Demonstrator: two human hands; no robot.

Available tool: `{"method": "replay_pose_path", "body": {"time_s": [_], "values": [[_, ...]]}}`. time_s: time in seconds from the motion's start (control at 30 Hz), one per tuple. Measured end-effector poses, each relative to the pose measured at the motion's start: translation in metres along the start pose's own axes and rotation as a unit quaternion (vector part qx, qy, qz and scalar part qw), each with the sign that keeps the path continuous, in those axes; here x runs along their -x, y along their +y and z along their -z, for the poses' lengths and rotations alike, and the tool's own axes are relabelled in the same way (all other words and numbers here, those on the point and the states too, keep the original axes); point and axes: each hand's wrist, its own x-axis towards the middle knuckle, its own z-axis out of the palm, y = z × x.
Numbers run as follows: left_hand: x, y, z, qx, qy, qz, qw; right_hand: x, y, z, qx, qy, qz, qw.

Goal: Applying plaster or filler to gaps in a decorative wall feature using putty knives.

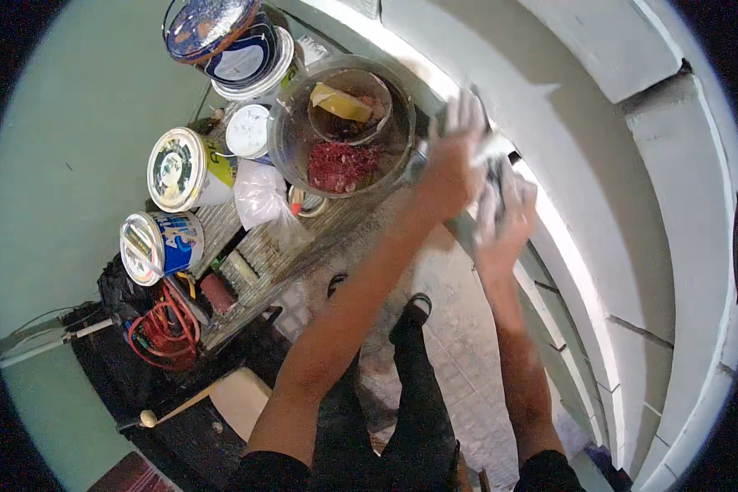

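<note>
**Both hands raised at the white wall ledge**

Two bare forearms are seen rising from the lower edge. The left hand is pressed, fingers spread, against the white ledge of the wall. The right hand is held just beside it, around something dark and white, blurred; whether its grip is clamped cannot be told. Near the left hand, a clear plastic bucket with red matter inside is set on the tabletop. Paint cans are ranged further left, and a red cord is coiled below them.
</note>
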Motion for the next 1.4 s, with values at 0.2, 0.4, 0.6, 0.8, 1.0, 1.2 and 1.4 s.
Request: {"method": "replay_pose_path", "body": {"time_s": [0.2,0.4,0.6,0.8,1.0,1.2,1.4], "values": [[0.001,-0.001,0.006,-0.058,-0.070,-0.003,0.996,0.002,-0.003,0.001,-0.004,-0.008,-0.012,1.000],[0.005,0.010,0.004,-0.002,-0.053,0.001,0.999,-0.005,-0.003,0.005,0.006,-0.008,0.003,1.000],[-0.001,-0.018,-0.004,-0.157,0.018,-0.090,0.983,-0.014,-0.002,0.002,0.002,-0.014,0.037,0.999],[0.025,0.044,-0.015,-0.034,-0.053,0.021,0.998,0.013,0.008,0.048,0.008,-0.021,0.013,1.000],[0.018,0.040,-0.025,-0.061,-0.068,0.023,0.996,0.013,0.013,0.052,0.026,-0.037,-0.007,0.999],[0.020,0.039,-0.025,-0.085,-0.076,0.016,0.993,0.005,0.025,0.042,-0.011,-0.014,0.041,0.999],[0.016,0.036,-0.022,-0.098,-0.068,0.028,0.992,0.005,0.020,0.037,0.013,-0.017,0.017,1.000]]}}
